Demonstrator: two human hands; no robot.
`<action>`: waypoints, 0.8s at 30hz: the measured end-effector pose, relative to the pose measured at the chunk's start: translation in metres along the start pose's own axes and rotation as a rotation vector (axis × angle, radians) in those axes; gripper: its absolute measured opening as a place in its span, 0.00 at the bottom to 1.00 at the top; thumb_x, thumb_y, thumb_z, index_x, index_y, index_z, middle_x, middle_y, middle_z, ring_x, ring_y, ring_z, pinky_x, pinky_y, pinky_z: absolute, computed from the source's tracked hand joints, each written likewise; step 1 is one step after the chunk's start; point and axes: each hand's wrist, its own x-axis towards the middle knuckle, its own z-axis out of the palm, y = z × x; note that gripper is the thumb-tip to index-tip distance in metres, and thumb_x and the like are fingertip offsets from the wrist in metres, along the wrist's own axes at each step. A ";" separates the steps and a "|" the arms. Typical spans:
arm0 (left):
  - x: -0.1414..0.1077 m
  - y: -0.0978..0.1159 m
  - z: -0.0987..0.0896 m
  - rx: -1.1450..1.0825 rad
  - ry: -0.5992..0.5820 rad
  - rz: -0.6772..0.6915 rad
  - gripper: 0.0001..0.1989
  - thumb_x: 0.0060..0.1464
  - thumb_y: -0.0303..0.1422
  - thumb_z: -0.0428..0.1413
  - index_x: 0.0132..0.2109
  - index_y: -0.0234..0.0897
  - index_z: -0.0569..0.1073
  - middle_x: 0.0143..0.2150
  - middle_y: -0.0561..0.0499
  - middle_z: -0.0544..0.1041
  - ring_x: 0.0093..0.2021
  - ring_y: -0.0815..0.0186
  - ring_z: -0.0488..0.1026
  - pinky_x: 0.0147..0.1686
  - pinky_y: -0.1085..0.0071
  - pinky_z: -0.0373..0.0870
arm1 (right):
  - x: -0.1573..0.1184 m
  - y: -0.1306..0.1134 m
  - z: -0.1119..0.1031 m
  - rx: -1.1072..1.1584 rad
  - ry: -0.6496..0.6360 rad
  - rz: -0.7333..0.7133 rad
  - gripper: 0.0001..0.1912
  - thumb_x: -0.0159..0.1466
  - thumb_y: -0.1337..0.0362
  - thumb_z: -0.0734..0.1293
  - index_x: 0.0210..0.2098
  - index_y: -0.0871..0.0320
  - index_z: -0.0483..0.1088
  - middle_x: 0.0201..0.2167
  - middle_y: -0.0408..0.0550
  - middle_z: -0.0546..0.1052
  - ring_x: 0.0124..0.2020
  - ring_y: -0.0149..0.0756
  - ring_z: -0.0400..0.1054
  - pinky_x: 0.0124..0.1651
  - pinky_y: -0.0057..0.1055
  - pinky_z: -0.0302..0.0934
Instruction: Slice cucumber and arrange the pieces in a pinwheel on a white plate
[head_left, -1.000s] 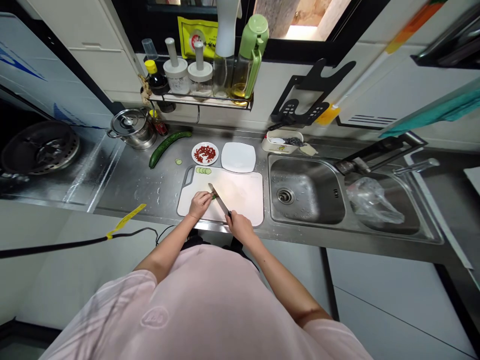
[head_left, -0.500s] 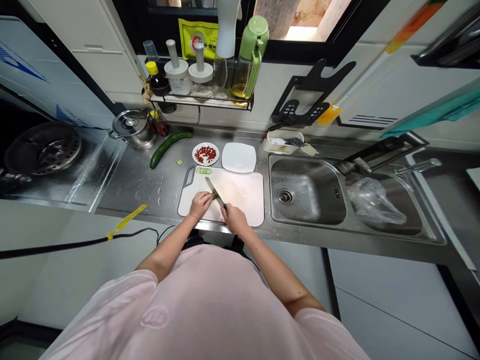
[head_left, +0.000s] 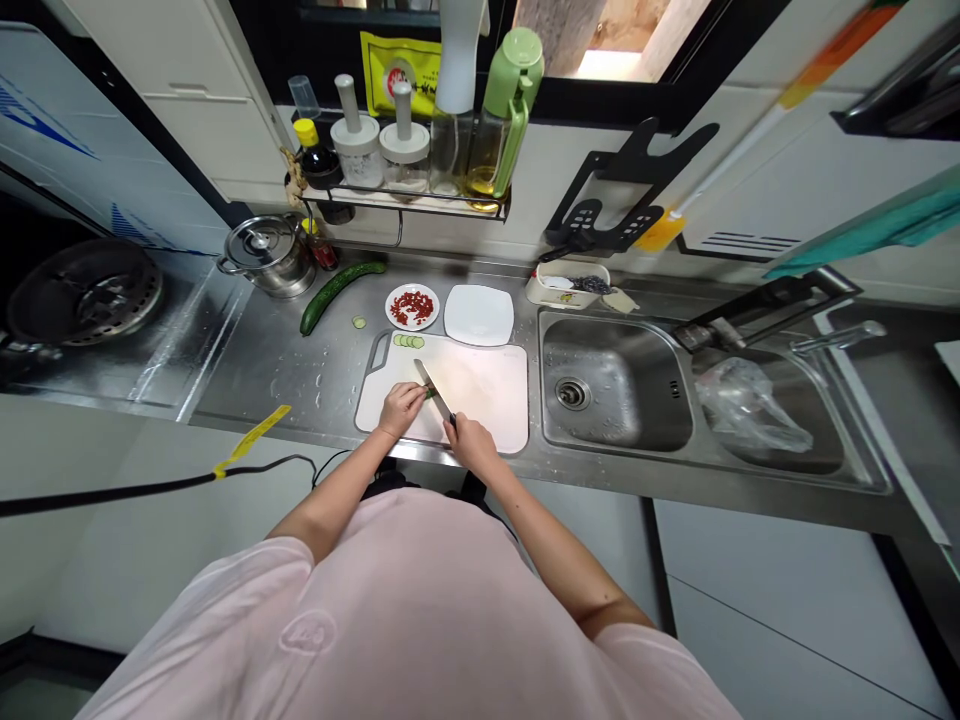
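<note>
My right hand [head_left: 471, 442] grips the dark handle of a kitchen knife [head_left: 438, 397], its blade slanting away to the upper left over a white cutting board [head_left: 499, 395]. Under the fingertips of my left hand [head_left: 403, 407], closed beside the blade, is a small green cucumber piece [head_left: 430, 392], mostly hidden by fingers and knife. Several pale green cucumber slices [head_left: 409, 341] lie in an overlapping row at the board's far left edge. Beyond the board are a small plate of chopped red pieces [head_left: 412, 307] and a white square plate [head_left: 478, 315].
A long cucumber [head_left: 334, 297] and a single slice [head_left: 359, 322] lie left of the board. Behind them stands a lidded steel pot [head_left: 268, 258]. The sink [head_left: 615, 385] is at right; a condiment rack [head_left: 405, 203] hangs above the counter.
The knife has shifted very slightly toward me beside the cucumber piece. My left hand keeps its place, and the whole view has moved a little.
</note>
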 end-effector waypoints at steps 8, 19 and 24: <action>0.000 0.000 0.000 0.009 -0.010 0.011 0.10 0.59 0.32 0.50 0.44 0.40 0.74 0.41 0.47 0.75 0.43 0.64 0.70 0.45 0.64 0.68 | 0.018 -0.006 0.005 0.003 0.021 -0.004 0.21 0.69 0.53 0.49 0.45 0.59 0.63 0.38 0.54 0.75 0.37 0.39 0.70 0.35 0.28 0.54; 0.000 -0.001 0.001 0.014 -0.008 0.013 0.10 0.59 0.32 0.50 0.44 0.40 0.74 0.40 0.47 0.75 0.43 0.65 0.70 0.45 0.65 0.68 | 0.018 -0.011 0.004 -0.008 0.020 0.019 0.20 0.69 0.54 0.49 0.45 0.60 0.63 0.38 0.54 0.76 0.39 0.40 0.71 0.37 0.29 0.55; 0.000 -0.001 0.000 0.010 0.002 0.014 0.10 0.58 0.32 0.50 0.43 0.40 0.75 0.40 0.47 0.75 0.43 0.65 0.70 0.45 0.65 0.69 | -0.005 0.001 0.009 -0.018 -0.005 0.034 0.19 0.69 0.54 0.49 0.44 0.59 0.63 0.36 0.53 0.76 0.37 0.40 0.71 0.35 0.29 0.53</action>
